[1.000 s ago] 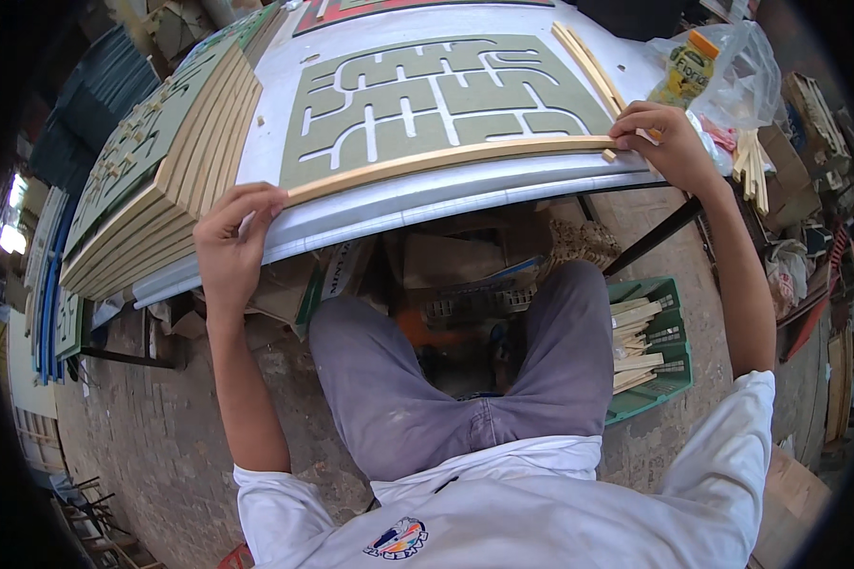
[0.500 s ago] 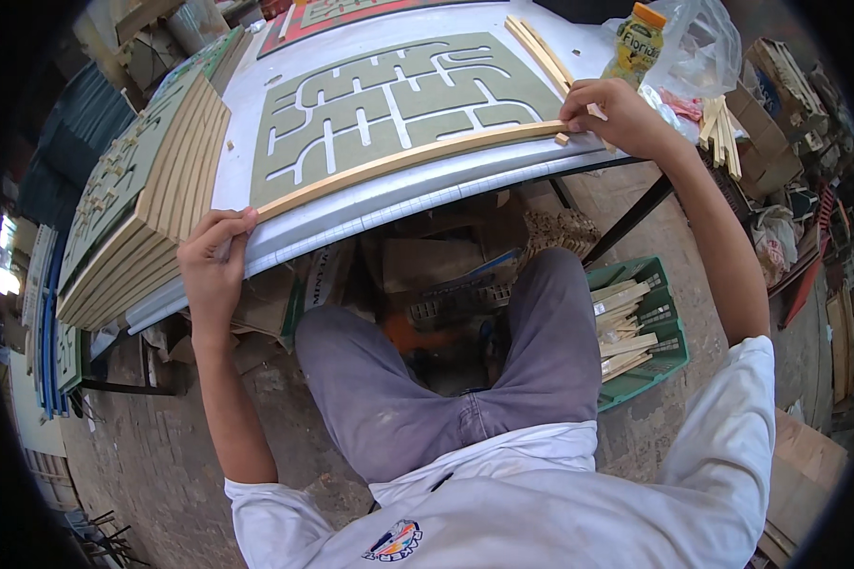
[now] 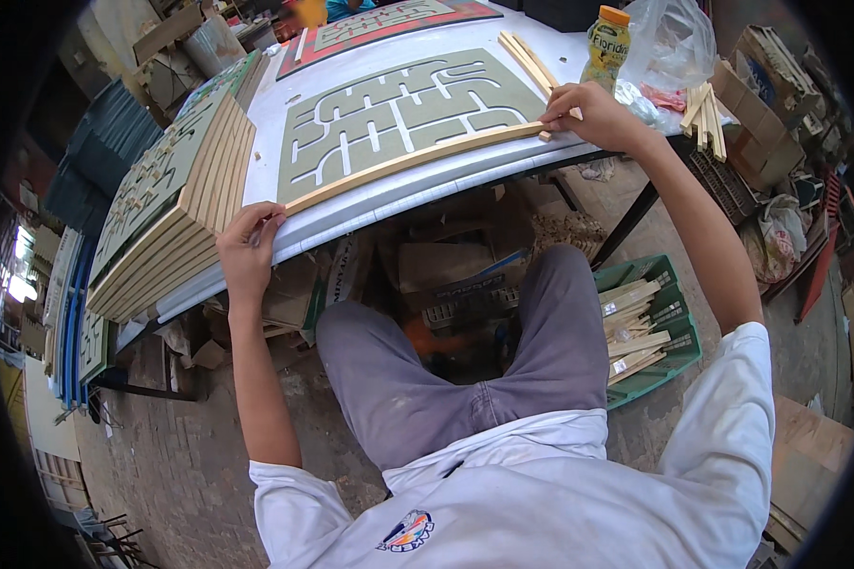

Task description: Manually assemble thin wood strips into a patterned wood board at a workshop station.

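A long, thin wooden strip (image 3: 417, 165) lies along the near edge of a grey-green board (image 3: 337, 102) cut with branching white slots. My left hand (image 3: 249, 248) pinches the strip's left end between thumb and fingers. At the other end, my right hand (image 3: 598, 116) grips the strip with its fingers curled; part of that end is hidden under them. A small wooden block (image 3: 545, 137) sits just below the right fingertips. The board rests flat on a white tabletop (image 3: 273, 106).
Left of the board stands a stack of wood-edged slotted panels (image 3: 199, 175). Loose strips (image 3: 528, 63), a yellow bottle (image 3: 605, 49) and a plastic bag (image 3: 672, 43) are at the right. A green crate (image 3: 685, 353) of wood pieces stands below; a red-bordered board (image 3: 465, 13) lies behind.
The view has shifted slightly, so the table appears a little further right at its left side. Both hands keep hold of the strip's ends, and it still lies along the board's near edge.
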`<state>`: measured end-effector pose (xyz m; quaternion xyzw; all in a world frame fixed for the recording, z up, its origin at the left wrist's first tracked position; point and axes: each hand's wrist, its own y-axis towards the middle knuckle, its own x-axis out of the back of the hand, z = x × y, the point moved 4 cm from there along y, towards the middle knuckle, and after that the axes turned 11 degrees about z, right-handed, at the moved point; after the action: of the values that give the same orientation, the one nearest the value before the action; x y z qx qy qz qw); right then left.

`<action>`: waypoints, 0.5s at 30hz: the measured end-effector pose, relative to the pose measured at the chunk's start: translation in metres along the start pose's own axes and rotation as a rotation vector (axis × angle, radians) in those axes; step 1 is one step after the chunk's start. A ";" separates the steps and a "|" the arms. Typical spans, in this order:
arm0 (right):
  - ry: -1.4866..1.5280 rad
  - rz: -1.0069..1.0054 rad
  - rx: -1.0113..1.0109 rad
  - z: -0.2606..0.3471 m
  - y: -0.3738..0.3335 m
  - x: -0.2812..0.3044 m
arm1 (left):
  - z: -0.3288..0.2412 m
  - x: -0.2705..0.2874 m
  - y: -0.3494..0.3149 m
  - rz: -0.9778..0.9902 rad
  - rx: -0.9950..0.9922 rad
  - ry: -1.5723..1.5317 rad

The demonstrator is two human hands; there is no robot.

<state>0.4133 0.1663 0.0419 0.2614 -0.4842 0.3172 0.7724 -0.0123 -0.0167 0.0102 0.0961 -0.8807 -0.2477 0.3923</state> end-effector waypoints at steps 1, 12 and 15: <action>-0.009 -0.008 0.033 0.003 0.000 -0.001 | 0.001 0.001 -0.002 -0.034 -0.012 -0.036; 0.094 -0.008 -0.043 0.010 0.004 0.010 | 0.013 0.008 -0.002 0.045 -0.085 0.064; 0.094 -0.022 -0.027 0.008 0.006 0.009 | 0.017 0.008 -0.002 0.055 0.007 -0.064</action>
<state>0.4072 0.1663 0.0542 0.2412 -0.4487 0.3140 0.8012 -0.0306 -0.0155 0.0043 0.0651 -0.8958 -0.2367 0.3704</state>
